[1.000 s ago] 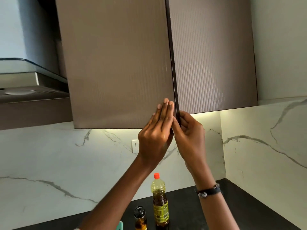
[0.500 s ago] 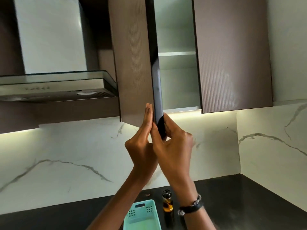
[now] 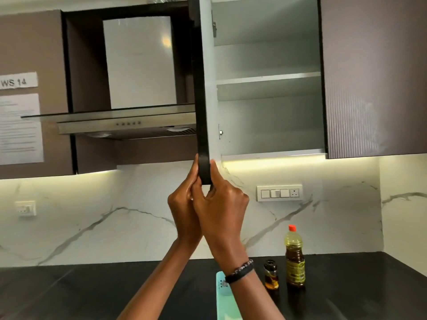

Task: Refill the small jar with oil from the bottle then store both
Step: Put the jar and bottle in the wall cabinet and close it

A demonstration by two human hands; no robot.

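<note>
The oil bottle (image 3: pixel 294 257), with a red cap and yellow label, stands on the black counter (image 3: pixel 115 292) at the right. The small jar (image 3: pixel 271 276), dark-lidded with amber oil in it, stands just left of the bottle. Both of my hands are raised to the bottom corner of the open cabinet door (image 3: pixel 203 112), which I see edge-on. My left hand (image 3: pixel 182 204) rests its fingers against the door's outer face. My right hand (image 3: pixel 221 209) grips the corner, thumb up along the inner face. Behind the door, the cabinet's shelves (image 3: pixel 268 77) hold nothing.
A teal plastic basket (image 3: pixel 225 296) sits on the counter, partly hidden by my right forearm. A steel cooker hood (image 3: pixel 129 125) juts out left of the door. The right cabinet door (image 3: pixel 374 77) is closed. A switch panel (image 3: pixel 279 193) is on the marble wall.
The cabinet door has swung from closed to fully open with both hands on its lower corner. The view has pulled back, and the bottle and jar now show at the right.
</note>
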